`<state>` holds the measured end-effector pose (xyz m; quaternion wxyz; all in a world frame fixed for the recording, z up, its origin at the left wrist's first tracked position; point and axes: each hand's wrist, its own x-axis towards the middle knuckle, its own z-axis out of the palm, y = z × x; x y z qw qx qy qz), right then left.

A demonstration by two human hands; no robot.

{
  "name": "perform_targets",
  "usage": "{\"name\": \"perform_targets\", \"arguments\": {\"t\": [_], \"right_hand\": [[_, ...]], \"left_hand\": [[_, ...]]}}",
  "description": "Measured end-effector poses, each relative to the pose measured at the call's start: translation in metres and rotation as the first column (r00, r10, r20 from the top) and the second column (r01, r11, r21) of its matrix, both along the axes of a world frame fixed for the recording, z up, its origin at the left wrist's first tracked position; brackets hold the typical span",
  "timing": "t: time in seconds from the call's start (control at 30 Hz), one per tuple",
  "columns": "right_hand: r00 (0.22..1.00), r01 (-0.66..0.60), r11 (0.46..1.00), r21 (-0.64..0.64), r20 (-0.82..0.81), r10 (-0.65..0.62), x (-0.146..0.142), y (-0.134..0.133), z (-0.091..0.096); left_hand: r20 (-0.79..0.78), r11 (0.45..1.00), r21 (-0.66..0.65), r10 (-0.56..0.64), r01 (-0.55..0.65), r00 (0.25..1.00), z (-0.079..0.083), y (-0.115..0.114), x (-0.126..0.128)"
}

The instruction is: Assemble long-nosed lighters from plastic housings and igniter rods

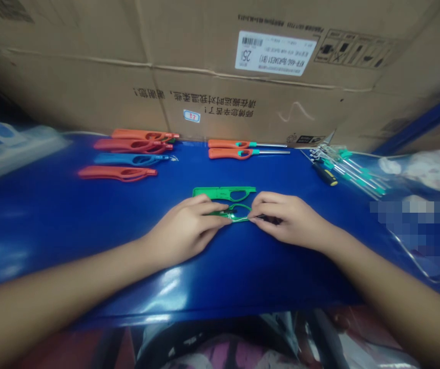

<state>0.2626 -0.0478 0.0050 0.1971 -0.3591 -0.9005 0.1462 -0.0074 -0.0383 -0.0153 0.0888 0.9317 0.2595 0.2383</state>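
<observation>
While resting tabletop, both hands' grips (243, 215) pinch green lighter part (238, 214).

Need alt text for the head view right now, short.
Two bare hands, left hand and right hand, pinch a green lighter part on a blue table, a green lighter shell just behind. Orange and blue shells and a cardboard box lie beyond.

The blue table (69, 225) is glossy, throwing soft glare near its front edge. Far behind stands a matt, creased cardboard box (89, 66) with a smooth paper label (274, 53). The green shell (223, 193) and orange shells (118, 173) look plastic — smooth, slightly shiny.
</observation>
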Motion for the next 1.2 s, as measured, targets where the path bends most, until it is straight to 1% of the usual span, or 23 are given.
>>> {"name": "perform_targets", "arguments": {"t": [0.17, 0.63, 0.93, 1.03, 1.2], "right_hand": [[1.0, 0.001, 1.0, 0.014, -0.001, -0.001, 0.0002, 0.0001, -0.0004], [1.0, 0.005, 1.0, -0.024, -0.005, -0.005, 0.0004, 0.0, 0.0005], [1.0, 0.015, 1.0, -0.003, -0.014, -0.015, -0.0003, 0.0003, -0.002], [1.0, 0.013, 1.0, 0.012, 0.01, -0.013, 0.0003, -0.0001, -0.0005], [0.995, -0.037, 0.999, 0.0, 0.097, 0.037, 0.0042, -0.002, 0.0061]], "left_hand": [[-0.011, 1.0, 0.0, 0.006, -0.006, 1.0, -0.0009, -0.0001, -0.0001], [-0.006, 0.999, -0.045, 0.009, -0.009, 1.0, -0.0021, 0.0, -0.0004], [-0.031, 0.999, -0.045, 0.012, -0.014, 0.999, -0.005, 0.0007, -0.0003], [-0.043, 0.999, -0.036, 0.013, -0.014, 0.999, -0.0051, 0.0014, -0.0011], [-0.063, 0.999, -0.027, 0.017, -0.018, 0.998, -0.0036, 0.0024, -0.0017]]}}
